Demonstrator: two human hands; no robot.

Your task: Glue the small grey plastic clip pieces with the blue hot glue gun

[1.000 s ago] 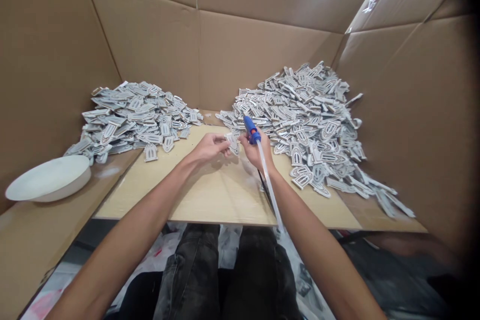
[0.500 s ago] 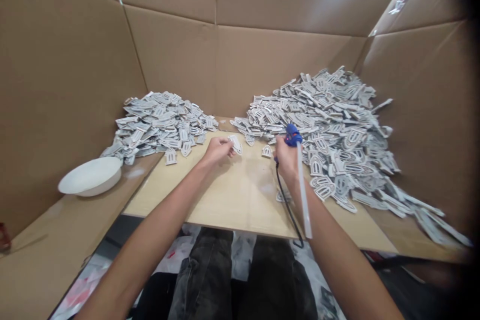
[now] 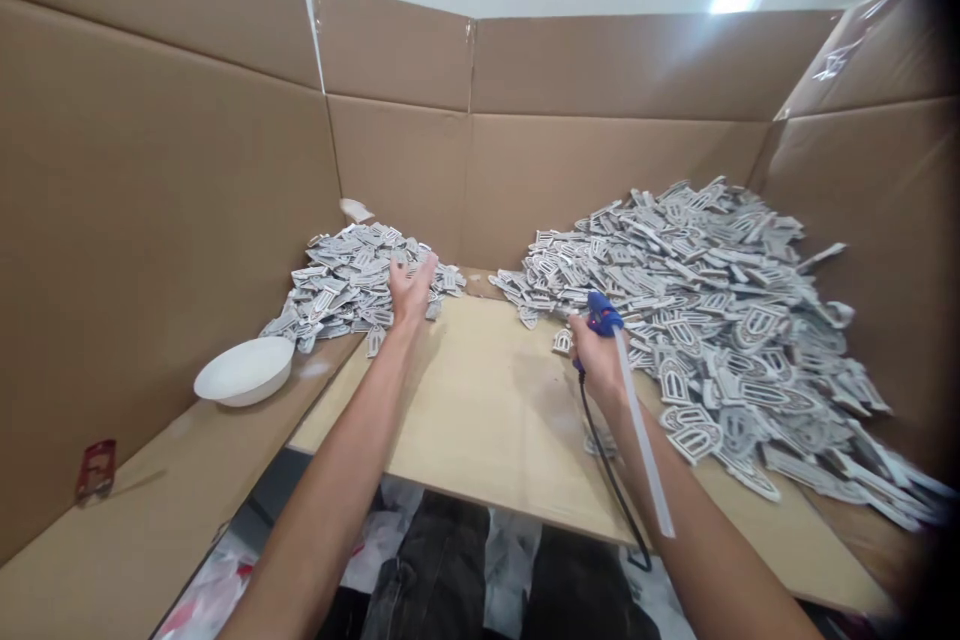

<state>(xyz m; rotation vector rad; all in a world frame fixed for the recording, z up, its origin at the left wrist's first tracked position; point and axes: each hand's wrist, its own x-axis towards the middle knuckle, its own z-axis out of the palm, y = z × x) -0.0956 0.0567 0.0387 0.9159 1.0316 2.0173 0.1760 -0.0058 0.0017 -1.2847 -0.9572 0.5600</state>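
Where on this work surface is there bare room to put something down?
The wooden board is bare between the left hand and the right hand holding the glue gun. The cardboard ledge near the white bowl is also bare. The right pile and left pile are crowded.

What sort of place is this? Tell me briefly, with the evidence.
Probably a makeshift craft-assembly station: cardboard walls enclose a wooden board, two heaps of grey cut-out pieces flank it, and the right hand grips a blue glue gun.
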